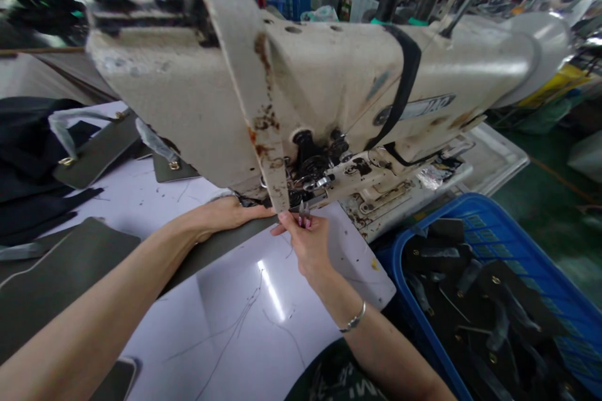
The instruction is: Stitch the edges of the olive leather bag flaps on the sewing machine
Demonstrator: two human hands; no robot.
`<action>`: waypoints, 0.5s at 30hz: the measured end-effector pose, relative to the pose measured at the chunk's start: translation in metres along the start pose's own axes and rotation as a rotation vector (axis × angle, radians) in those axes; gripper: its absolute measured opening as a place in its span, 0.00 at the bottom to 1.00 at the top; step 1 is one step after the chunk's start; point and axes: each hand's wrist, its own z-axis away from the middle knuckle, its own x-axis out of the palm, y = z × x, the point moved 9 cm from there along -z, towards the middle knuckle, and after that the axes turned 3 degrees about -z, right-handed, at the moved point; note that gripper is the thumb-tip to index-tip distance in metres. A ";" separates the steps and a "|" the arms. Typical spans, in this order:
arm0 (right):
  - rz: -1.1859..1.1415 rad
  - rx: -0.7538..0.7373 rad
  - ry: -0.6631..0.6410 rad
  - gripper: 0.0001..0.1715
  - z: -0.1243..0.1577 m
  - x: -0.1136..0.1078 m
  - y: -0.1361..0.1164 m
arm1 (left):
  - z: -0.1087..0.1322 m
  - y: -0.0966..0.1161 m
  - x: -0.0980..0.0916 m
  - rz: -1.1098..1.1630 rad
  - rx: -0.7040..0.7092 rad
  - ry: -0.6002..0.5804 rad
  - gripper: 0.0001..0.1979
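Note:
My left hand (pixel 230 213) lies with its fingers stretched out along a dark olive panel (pixel 197 257), close to the needle area of a cream sewing machine (pixel 329 62). Its fingertips are partly hidden behind the machine's rusty upright bar (pixel 270 131). My right hand (pixel 310 243) is closed around small thread snips (pixel 304 216) with pink handles, their metal tips pointing up toward the machine. The right thumb and forefinger meet at the panel's edge, just below the bar. Whether they also pinch the panel or a thread is too small to tell.
Right of the white tabletop (pixel 226 319), a blue basket (pixel 399 250) holds several dark pieces with wrapped handles. Olive panels (pixel 89 250), a piece with a wrapped handle (pixel 98 150) and dark cloth (pixel 28 150) lie left. Loose threads (pixel 239 313) cross the tabletop.

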 end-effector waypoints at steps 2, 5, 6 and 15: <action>0.005 -0.029 -0.028 0.18 0.002 0.003 -0.002 | 0.002 -0.002 0.010 0.039 -0.078 -0.105 0.27; 0.002 -0.060 -0.074 0.18 0.002 0.009 -0.001 | 0.004 -0.002 0.014 0.033 -0.142 -0.165 0.27; -0.004 -0.067 -0.077 0.19 0.002 0.009 0.000 | 0.006 -0.003 0.015 0.021 -0.164 -0.182 0.27; -0.134 -0.114 0.065 0.20 0.004 0.013 0.012 | 0.009 -0.016 0.012 0.102 -0.324 -0.071 0.17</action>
